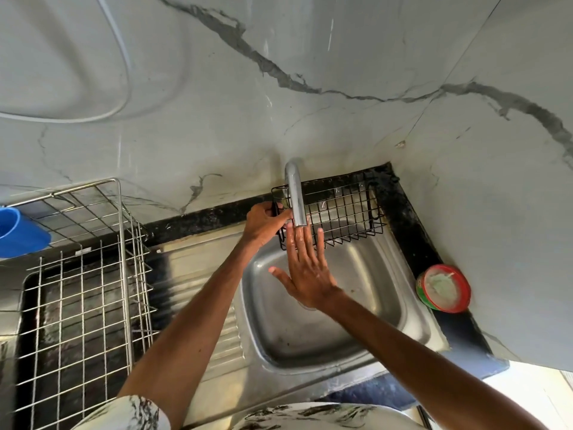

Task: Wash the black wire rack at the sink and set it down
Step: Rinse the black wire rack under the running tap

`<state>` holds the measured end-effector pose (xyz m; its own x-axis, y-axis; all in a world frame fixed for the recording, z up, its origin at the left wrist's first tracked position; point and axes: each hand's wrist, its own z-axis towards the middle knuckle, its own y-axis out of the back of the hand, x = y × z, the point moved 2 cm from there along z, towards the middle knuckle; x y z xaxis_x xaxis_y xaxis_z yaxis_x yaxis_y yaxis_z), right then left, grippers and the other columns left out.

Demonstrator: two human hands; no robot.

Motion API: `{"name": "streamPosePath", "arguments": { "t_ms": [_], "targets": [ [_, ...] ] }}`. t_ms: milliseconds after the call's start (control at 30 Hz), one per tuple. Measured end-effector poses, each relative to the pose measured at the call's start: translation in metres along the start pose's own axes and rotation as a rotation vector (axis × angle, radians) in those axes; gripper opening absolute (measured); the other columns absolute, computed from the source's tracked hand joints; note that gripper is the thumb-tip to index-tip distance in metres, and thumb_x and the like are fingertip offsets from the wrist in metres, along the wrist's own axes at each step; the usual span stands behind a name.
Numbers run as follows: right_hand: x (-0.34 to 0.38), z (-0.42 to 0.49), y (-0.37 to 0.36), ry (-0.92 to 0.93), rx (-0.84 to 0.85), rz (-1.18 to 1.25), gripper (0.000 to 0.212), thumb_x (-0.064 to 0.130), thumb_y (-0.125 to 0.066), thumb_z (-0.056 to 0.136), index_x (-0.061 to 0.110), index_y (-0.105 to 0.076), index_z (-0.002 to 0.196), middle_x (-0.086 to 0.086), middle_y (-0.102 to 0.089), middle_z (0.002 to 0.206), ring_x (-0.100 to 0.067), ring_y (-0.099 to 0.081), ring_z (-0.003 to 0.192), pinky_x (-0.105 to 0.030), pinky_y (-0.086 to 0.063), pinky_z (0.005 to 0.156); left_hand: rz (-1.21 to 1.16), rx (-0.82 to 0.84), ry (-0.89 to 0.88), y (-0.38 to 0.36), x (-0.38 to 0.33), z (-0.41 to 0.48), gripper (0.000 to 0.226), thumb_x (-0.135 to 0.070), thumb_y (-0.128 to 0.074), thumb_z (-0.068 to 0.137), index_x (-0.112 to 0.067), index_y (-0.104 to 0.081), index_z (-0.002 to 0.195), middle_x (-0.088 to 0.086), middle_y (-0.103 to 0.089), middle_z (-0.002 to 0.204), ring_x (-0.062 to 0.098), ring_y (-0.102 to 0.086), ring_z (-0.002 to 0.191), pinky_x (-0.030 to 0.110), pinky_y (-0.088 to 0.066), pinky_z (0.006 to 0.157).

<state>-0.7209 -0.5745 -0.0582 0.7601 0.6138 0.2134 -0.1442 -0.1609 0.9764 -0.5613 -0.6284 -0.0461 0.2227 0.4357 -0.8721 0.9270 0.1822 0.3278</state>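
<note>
The black wire rack [344, 209] is held at the back of the steel sink [412, 308], under the chrome tap [295, 197]. My left hand [263, 223] grips the rack's left end. My right hand [305, 268] is flat, fingers straight and wet, with the fingertips against the rack's front edge just below the tap's spout. The tap hides part of the rack's left side.
A silver wire dish drainer [86, 274] stands on the left, with a blue plastic cup [18, 232] at its far left. A round red-rimmed tub of paste [444, 288] sits on the black counter right of the sink. Marble walls close the back and right.
</note>
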Motion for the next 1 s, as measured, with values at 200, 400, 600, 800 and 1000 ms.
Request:
{"name": "streamPosePath", "arguments": {
  "t_ms": [200,400,600,800,1000],
  "targets": [
    [0.0,-0.031,-0.016,-0.009,-0.008,0.011,0.092,0.064,-0.034,0.1,0.001,-0.001,0.159,-0.018,0.01,0.167,-0.031,0.007,0.155,-0.06,-0.011,0.123,-0.074,-0.004,0.022,0.005,0.003,-0.012,0.014,-0.03,-0.084,0.085,-0.021,-0.074,0.088,0.005,-0.081,0.09,0.025,-0.079,0.078,0.043,-0.065,0.08],
    [-0.036,-0.037,-0.011,-0.22,-0.031,0.072,0.095,0.062,-0.039,0.099,0.001,0.005,0.158,-0.019,0.017,0.166,-0.032,0.012,0.155,-0.063,-0.006,0.122,-0.077,-0.053,0.057,0.019,0.02,-0.029,0.027,-0.033,-0.085,0.084,-0.014,-0.077,0.102,0.0,-0.08,0.097,0.021,-0.079,0.083,0.03,-0.062,0.072],
    [0.018,-0.039,-0.005,-0.024,-0.012,0.136,0.096,0.068,-0.023,0.095,-0.001,0.001,0.158,-0.021,0.014,0.165,-0.034,0.01,0.154,-0.062,-0.006,0.122,-0.189,-0.139,0.192,0.018,0.04,-0.05,0.025,-0.042,-0.084,0.081,-0.022,-0.08,0.096,0.001,-0.081,0.09,0.024,-0.08,0.079,0.041,-0.066,0.074],
    [0.007,-0.033,0.0,0.116,-0.042,0.132,0.08,0.058,-0.024,0.102,0.008,-0.002,0.161,-0.009,0.008,0.169,-0.023,0.005,0.156,-0.056,-0.013,0.123,-0.298,-0.182,0.301,0.024,0.047,-0.07,0.019,-0.035,-0.082,0.087,-0.019,-0.077,0.095,0.002,-0.081,0.088,0.024,-0.08,0.077,0.04,-0.066,0.074],
    [-0.024,-0.006,0.003,-0.16,-0.039,0.14,0.087,0.062,-0.026,0.101,0.005,0.007,0.159,-0.014,0.016,0.167,-0.029,0.012,0.155,-0.059,-0.005,0.124,-0.353,-0.226,0.378,0.021,0.054,-0.077,0.028,-0.033,-0.082,0.087,-0.006,-0.075,0.093,0.011,-0.078,0.092,0.031,-0.079,0.079,0.037,-0.064,0.062]
  ]
}}
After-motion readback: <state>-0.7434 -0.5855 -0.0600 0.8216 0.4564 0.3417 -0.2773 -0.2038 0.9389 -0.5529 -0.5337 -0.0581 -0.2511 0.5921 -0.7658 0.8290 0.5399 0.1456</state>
